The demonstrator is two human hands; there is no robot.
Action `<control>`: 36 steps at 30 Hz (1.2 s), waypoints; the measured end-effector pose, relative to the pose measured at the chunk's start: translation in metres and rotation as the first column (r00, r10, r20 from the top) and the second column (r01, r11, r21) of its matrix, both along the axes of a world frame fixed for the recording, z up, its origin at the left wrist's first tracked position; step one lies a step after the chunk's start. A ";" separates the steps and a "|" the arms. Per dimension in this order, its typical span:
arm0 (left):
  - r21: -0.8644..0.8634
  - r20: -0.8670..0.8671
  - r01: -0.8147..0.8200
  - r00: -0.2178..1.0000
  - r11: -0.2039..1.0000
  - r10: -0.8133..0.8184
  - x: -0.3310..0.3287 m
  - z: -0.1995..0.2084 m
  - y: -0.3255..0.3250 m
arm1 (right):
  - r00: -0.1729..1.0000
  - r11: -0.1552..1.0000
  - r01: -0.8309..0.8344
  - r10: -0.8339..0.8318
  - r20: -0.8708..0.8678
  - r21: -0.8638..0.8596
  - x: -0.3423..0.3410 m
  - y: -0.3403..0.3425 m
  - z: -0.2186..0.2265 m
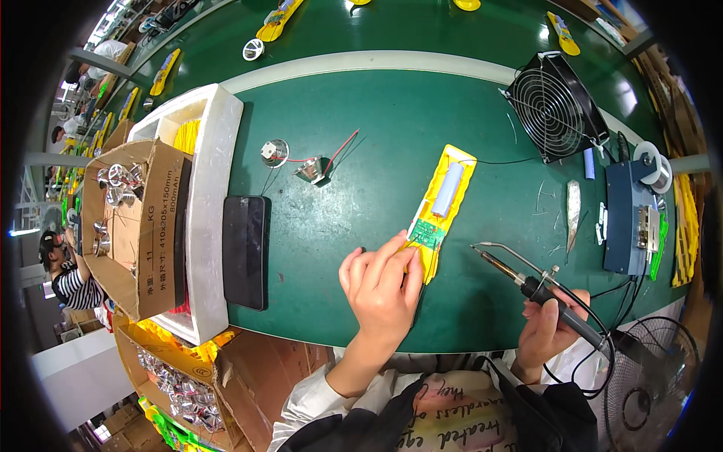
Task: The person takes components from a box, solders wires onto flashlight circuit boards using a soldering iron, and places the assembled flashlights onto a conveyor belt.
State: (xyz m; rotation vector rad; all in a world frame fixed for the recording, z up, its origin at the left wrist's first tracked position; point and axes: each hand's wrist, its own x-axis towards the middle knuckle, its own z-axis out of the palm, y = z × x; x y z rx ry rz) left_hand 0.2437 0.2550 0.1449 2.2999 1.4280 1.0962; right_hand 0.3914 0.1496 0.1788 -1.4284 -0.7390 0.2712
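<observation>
An opened yellow casing [429, 267] lies on the green work mat, holding a pale lilac battery cell [449, 188] and a small green circuit board [427, 234]. My left hand [382, 286] is closed at the board's lower left edge, its fingertips pinched together over the casing; what they grip is hidden. In my right hand [551, 328] is a soldering iron [538, 290] with a thin metal tube fixed alongside it. Its tip points up and left, a short gap to the right of the casing, touching nothing.
Left stand a white foam box [215, 151], a cardboard box of round metal parts [162, 226] and a black phone [247, 252]. Two silvery reflector cups [275, 153] with wires lie beyond. Right are a black fan [556, 107], a blue soldering station [621, 218] and a solder spool [654, 167].
</observation>
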 end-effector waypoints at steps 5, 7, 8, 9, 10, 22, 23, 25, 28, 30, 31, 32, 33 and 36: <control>0.006 -0.021 0.014 1.000 1.000 -0.013 0.000 0.002 0.001 | 1.000 1.000 0.022 -0.022 0.003 -0.009 0.002 -0.003 0.002; 0.012 -0.027 0.016 1.000 1.000 -0.016 -0.002 0.002 0.000 | 1.000 1.000 0.021 -0.021 0.004 -0.009 0.003 -0.005 0.002; 0.000 -0.028 0.011 1.000 1.000 -0.011 -0.004 0.001 0.000 | 1.000 1.000 0.022 -0.022 -0.004 -0.013 0.003 -0.005 0.002; -0.010 -0.030 0.006 1.000 1.000 -0.006 -0.006 0.002 -0.001 | 1.000 1.000 0.022 -0.022 -0.011 -0.014 0.003 -0.006 0.002; 0.007 -0.027 0.009 1.000 1.000 -0.008 -0.005 0.004 -0.001 | 1.000 1.000 0.025 -0.025 -0.008 0.004 0.004 -0.006 0.002; -0.387 -0.249 0.115 0.942 0.915 -0.224 0.000 0.063 0.000 | 0.973 0.985 0.172 -0.167 -0.162 0.023 0.036 -0.033 -0.007; -0.347 -0.347 0.114 0.907 0.931 -0.240 0.004 0.067 -0.001 | 0.966 0.981 0.194 -0.187 -0.177 0.023 0.038 -0.034 -0.006; -0.284 -0.370 0.137 0.897 0.949 -0.241 0.008 0.062 0.005 | 0.964 0.981 0.190 -0.176 -0.201 0.050 0.042 -0.035 -0.005; -0.373 -0.320 0.166 0.900 0.913 -0.295 0.014 0.065 0.024 | 0.960 0.978 0.199 -0.182 -0.211 0.061 0.049 -0.034 -0.004; -0.354 -0.270 0.165 0.924 0.921 -0.270 0.021 0.077 0.054 | 0.954 0.977 0.203 -0.184 -0.237 0.061 0.053 -0.034 -0.007; -0.286 -0.255 0.198 0.927 0.937 -0.274 0.022 0.076 0.076 | 0.949 0.979 0.199 -0.180 -0.258 0.048 0.054 -0.034 -0.006; -0.243 -0.287 0.177 0.926 0.954 -0.245 0.029 0.083 0.098 | 0.948 0.981 0.186 -0.167 -0.270 0.045 0.054 -0.034 -0.006; -0.220 -0.274 0.182 0.931 0.958 -0.240 0.037 0.086 0.123 | 0.950 0.981 0.184 -0.161 -0.268 0.062 0.054 -0.032 -0.006; -0.152 -0.288 0.154 0.938 0.976 -0.193 0.069 0.082 0.204 | 0.948 0.981 0.193 -0.184 -0.259 0.009 0.051 -0.031 -0.005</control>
